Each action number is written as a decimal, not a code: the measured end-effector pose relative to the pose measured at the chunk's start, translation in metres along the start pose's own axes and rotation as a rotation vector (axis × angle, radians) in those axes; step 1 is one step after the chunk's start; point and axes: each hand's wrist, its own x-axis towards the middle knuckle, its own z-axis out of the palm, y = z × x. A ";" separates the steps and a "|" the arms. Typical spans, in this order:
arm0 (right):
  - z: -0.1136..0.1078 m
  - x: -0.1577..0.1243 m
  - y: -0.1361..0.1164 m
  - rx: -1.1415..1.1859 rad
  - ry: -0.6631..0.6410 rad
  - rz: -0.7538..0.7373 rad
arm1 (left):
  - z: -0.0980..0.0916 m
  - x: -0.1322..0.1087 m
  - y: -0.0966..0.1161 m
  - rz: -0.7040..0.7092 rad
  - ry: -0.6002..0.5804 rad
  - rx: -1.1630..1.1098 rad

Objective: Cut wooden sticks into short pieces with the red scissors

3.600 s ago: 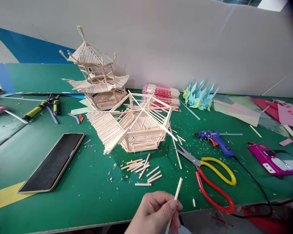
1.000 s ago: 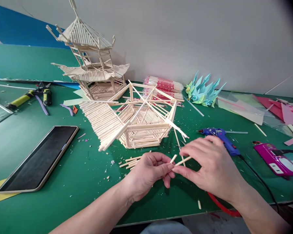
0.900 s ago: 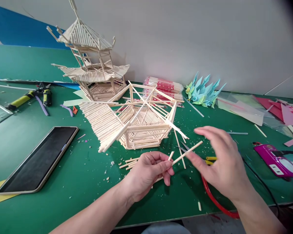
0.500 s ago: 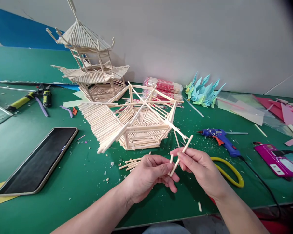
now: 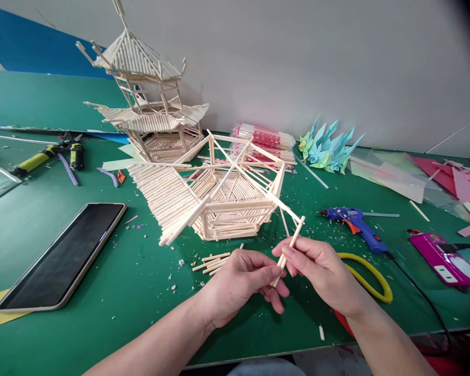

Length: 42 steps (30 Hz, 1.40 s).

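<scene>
Left hand [image 5: 245,277]: fingers pinched two wooden sticks [image 5: 296,234] above the bench [image 5: 82,334], toward its near edge.
Right hand [image 5: 319,266]: fingers grasped the longer one higher.
Slip risk: loose pinching could have misaligned them.
Knock risk: careless lifting could have jarred the stick pavilion [image 5: 164,196].

The right hand [image 5: 317,265] partly hides the scissors [image 5: 386,292].

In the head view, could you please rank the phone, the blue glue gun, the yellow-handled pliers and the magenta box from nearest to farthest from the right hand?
Nearest to the right hand first:
1. Blue glue gun: just beyond it, to the right.
2. Magenta box: farther right.
3. Phone: across on the left.
4. Yellow-handled pliers: far left, toward the back.
</scene>
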 end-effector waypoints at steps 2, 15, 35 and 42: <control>0.001 0.000 0.000 0.004 0.010 -0.012 | 0.000 0.000 0.000 0.003 0.002 -0.011; 0.003 0.000 0.004 0.072 0.011 0.016 | 0.001 0.001 0.001 -0.005 0.011 -0.013; 0.009 0.001 -0.002 -0.008 0.007 -0.049 | 0.008 0.000 0.003 0.089 0.158 0.090; 0.013 0.004 -0.007 0.056 0.001 -0.055 | 0.003 0.001 0.005 0.087 0.169 0.064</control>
